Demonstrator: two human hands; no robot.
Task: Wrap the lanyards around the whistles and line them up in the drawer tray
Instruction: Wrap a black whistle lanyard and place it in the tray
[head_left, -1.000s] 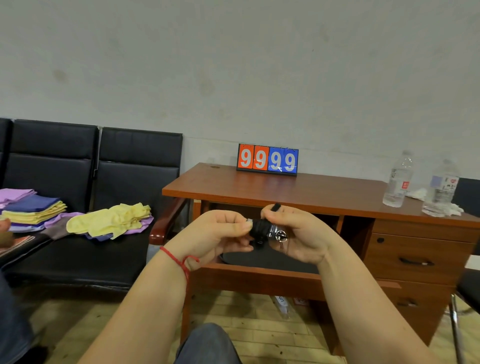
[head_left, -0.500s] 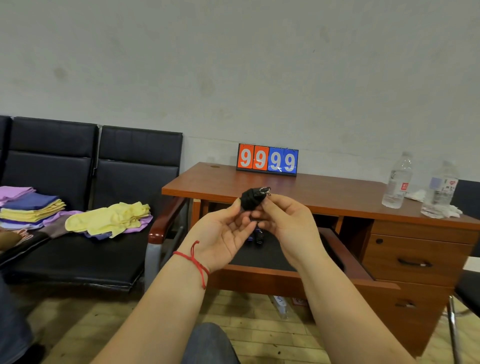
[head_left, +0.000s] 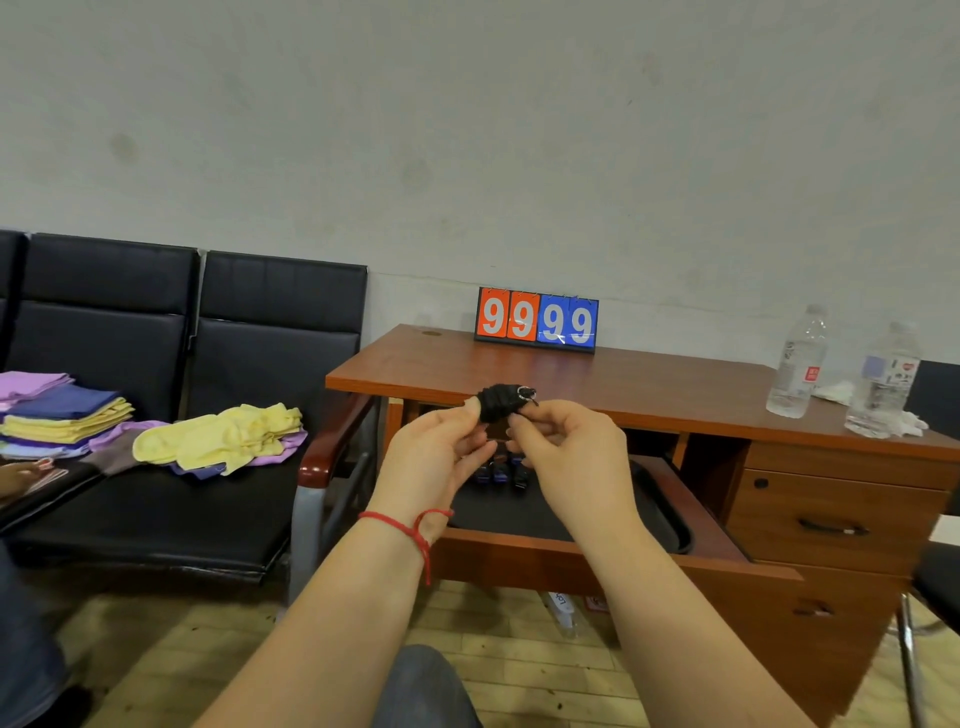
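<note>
Both hands are raised in front of the desk, above the open drawer. The left hand and the right hand hold one whistle between them. The whistle body is covered by its black lanyard, wound around it in tight turns; a small metal ring protrudes at the right end.

Grip state, left hand: the fingertips pinch the left end of the wrapped whistle. Grip state, right hand: the thumb and forefinger pinch the right end, just below the ring; the remaining fingers are curled toward the palm.

A black tray lies inside the drawer. Several wrapped whistles stand side by side at the rear of the tray, partly hidden behind the hands; their exact number cannot be told.

A red string bracelet circles the left wrist.

On the desk, a flip scoreboard reads 99 in orange and 99 in blue. Two clear bottles stand near the right end. To the left of the desk, black seats carry folded cloths in yellow, purple and blue.
</note>
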